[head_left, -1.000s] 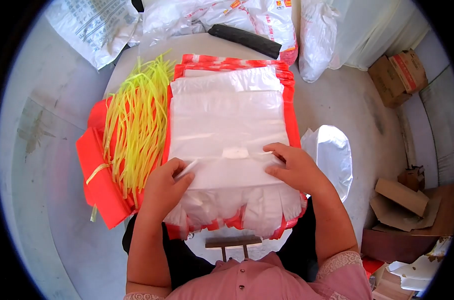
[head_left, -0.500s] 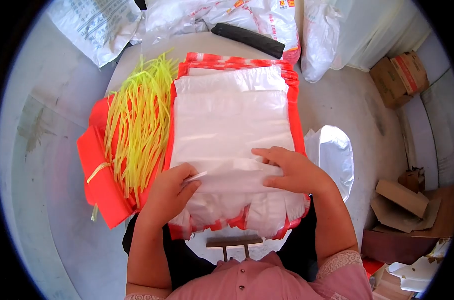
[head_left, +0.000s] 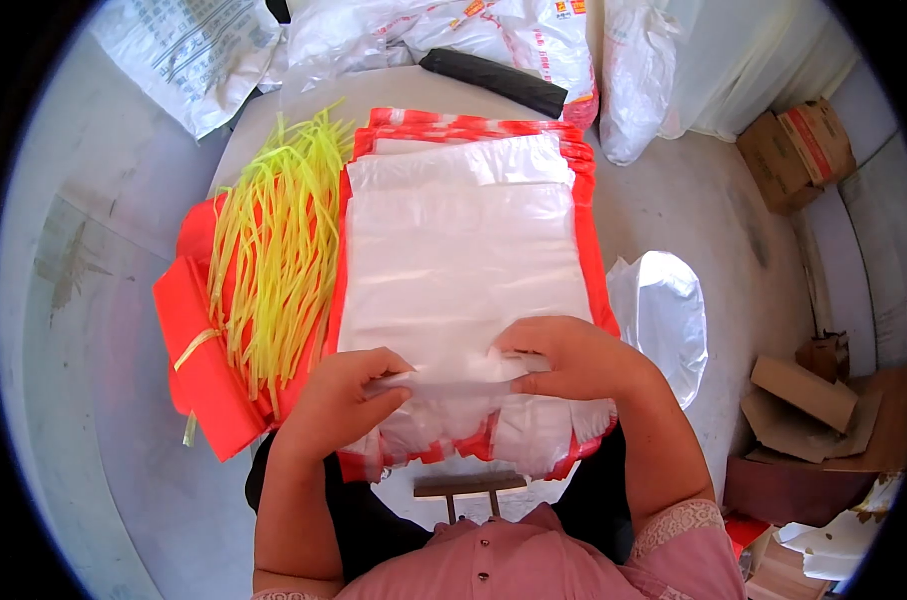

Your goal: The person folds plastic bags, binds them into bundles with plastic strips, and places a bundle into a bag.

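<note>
A stack of whitish plastic bags with red edges (head_left: 464,240) lies in front of me, its near end over my lap. My left hand (head_left: 354,395) pinches the left part of a folded layer of the top plastic bag (head_left: 454,385) between thumb and fingers. On the right, my right hand (head_left: 569,358) grips the same fold, fingers curled and thumb below. The fold runs between both hands, just above the crumpled lower ends of the stack. Fingertips of both hands are partly hidden by the plastic.
Yellow strips (head_left: 284,250) lie left of the stack on red folded material (head_left: 209,365) tied with a strip. Behind are a black rolled item (head_left: 494,83) and white printed sacks (head_left: 374,35). A shiny plastic bag (head_left: 666,315) and cardboard boxes (head_left: 799,155) are at right.
Both hands have moved slightly toward my body, and the fold has come nearer with them. My right hand's fingers, spread before, have curled onto the plastic.
</note>
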Available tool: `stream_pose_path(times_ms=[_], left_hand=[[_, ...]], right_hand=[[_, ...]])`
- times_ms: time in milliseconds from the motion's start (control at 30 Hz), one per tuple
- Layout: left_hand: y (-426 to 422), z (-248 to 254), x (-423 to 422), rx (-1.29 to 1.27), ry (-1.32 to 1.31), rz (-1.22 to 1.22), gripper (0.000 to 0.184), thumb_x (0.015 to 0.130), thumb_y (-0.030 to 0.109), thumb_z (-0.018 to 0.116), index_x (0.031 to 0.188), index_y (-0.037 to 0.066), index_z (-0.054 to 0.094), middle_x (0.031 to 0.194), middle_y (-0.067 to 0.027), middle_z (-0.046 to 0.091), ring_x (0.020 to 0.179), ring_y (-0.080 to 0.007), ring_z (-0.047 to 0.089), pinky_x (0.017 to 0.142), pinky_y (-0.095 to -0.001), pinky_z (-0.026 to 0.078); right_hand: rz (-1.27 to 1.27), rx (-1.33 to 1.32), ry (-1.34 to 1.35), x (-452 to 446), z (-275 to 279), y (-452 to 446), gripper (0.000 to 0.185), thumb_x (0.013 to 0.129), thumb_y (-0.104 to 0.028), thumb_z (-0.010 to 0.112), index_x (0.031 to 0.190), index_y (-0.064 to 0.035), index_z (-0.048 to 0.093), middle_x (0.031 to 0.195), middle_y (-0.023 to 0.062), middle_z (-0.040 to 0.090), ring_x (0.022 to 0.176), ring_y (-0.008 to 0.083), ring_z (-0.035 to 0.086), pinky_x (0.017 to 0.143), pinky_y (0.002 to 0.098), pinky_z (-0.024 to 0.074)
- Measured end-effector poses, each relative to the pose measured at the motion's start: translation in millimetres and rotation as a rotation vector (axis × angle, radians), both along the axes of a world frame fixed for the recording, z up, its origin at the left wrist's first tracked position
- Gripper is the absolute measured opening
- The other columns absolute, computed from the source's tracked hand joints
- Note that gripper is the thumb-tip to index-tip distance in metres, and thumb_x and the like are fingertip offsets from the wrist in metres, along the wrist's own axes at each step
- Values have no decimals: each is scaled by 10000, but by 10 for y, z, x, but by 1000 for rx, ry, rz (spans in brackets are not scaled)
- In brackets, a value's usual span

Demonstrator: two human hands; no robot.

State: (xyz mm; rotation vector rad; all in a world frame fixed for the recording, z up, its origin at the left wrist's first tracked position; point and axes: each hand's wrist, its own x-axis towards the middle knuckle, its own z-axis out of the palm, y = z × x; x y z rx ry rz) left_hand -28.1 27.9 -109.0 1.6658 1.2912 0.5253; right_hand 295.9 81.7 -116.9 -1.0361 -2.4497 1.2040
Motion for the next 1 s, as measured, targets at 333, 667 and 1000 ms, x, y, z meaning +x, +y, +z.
stream_pose_path(times_ms=[333,667,1000], left_hand=[[-41,-125,-28,-13,-221,-92,220,848,-25,690,1057,-23,622,1192,-154,756,945,-212,720,832,-334,579],[-56,-59,61,-4,-119,-113,304,833,31,695,1135,51,660,1106,-163,746,905,-304,710,769,-380,559],[1,-8,100,227,-112,-313,335,846,-29,721,1173,36,748,1188,-158,747,1099,-341,719,905,-392,577]], right_hand=[[-75,23,62,-141,199,-136,636,837,-185,802,1423,-65,587,1361,195,653,1268,385,607,1089,449,478],[-12,-68,70,-179,223,-161,676,836,-90,766,1471,-60,537,1343,157,613,1221,326,612,1035,387,502],[8,-59,144,-161,146,-193,658,829,-46,776,1450,-72,560,1433,145,585,1312,326,571,1038,393,506]])
